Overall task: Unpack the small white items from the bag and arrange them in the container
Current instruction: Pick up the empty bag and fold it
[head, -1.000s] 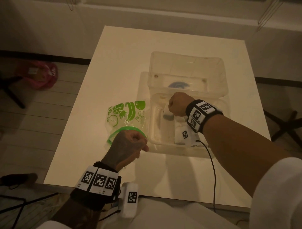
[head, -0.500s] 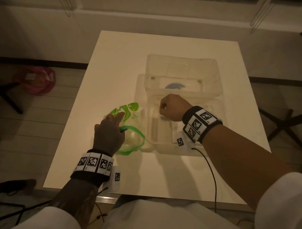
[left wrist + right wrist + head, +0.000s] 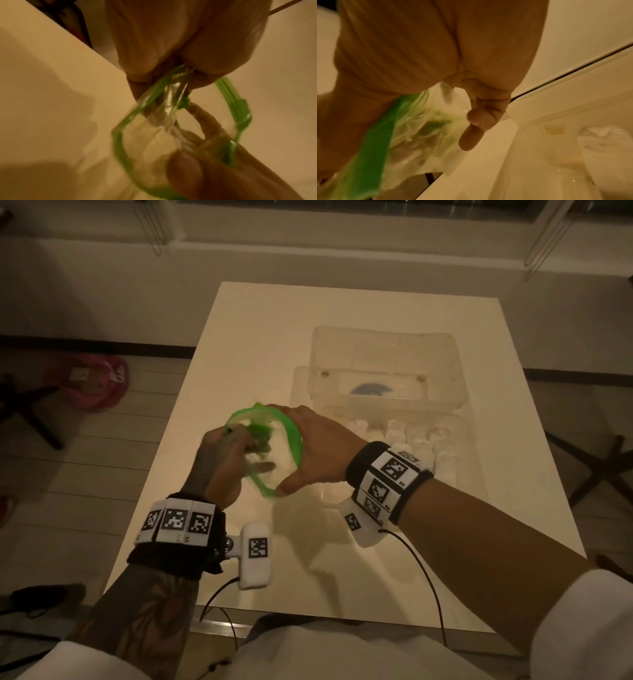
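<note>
1. Fingers of both hands are curled on the green-rimmed bag (image 3: 263, 446), held up over the table's (image 3: 260, 337) middle: left hand (image 3: 219, 463) bunching its body, right hand (image 3: 318, 453) gripping the rim.
2. Beside it, the clear container (image 3: 476, 474) near the right edge.
3. Inside, rows of small white items (image 3: 411, 436); the bag looks nearly empty, so little seems left.

I count one green-rimmed bag (image 3: 274, 440), held between my two hands. Two clear containers (image 3: 383, 361) sit on one table (image 3: 239, 337). The small white items (image 3: 411, 436) are too many and too blurred to count.
</note>
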Demonstrator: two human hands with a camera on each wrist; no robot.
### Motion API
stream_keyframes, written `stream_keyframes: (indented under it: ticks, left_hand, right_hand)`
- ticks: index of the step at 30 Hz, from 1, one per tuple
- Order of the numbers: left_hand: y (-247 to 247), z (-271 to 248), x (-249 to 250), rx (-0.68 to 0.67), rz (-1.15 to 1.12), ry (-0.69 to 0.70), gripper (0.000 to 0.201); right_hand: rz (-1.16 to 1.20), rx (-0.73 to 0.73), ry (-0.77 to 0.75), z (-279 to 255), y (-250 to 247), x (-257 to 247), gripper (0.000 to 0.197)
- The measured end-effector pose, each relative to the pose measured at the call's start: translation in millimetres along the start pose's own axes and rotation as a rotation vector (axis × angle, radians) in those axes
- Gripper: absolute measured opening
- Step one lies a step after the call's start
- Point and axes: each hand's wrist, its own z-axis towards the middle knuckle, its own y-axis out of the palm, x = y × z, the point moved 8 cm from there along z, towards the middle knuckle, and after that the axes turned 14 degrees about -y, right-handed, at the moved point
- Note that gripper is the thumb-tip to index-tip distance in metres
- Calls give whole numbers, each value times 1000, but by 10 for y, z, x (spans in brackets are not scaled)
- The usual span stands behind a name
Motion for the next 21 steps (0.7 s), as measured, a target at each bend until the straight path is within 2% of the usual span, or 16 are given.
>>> stream_keyframes:
  ticks: [2,4,6,8,10,12,13,15,17,18,21]
  left_hand:
    - [233,-141,10,-163,-98,-20,30]
    - [416,-202,-58,-220,-184,-96,46]
    - [521,-209,-149,-192,-223,-137,52]
    - [542,-201,-224,-92,-107,-126,44]
    - [624,-195,-325,-136,-30,-190,52]
    - [774,-231,-366,-284,-48,-261,55]
    - [806,-241,-359,-312,-76,-271,51]
    - [844,-254,-284,-285,-153,-249,42]
    - [806,-208,-219,-202,-220,-200,32]
    - [734,-177,-187,-158,-239,-185,28]
    - [571,-65,-181,-79,-206,-156,27]
  right_hand:
    - [13,53,-11,3,-52,-29,82]
    - [24,115,3,-44,-124,-29,55]
    - [57,186,39,-118,-236,3,34]
    - [72,251,74,-189,-350,45,22]
    - [108,311,91,-255,-425,49,15]
    - [153,345,101,-305,-431,30,18]
    - [170,339,108,-319,-404,26,20]
    - [182,305,88,-322,-340,-13,21]
    - [202,307,29,-346,-316,-49,25]
    - [198,313,14,-381,-322,-51,39]
    - [119,298,-44,-496,-376,-116,109]
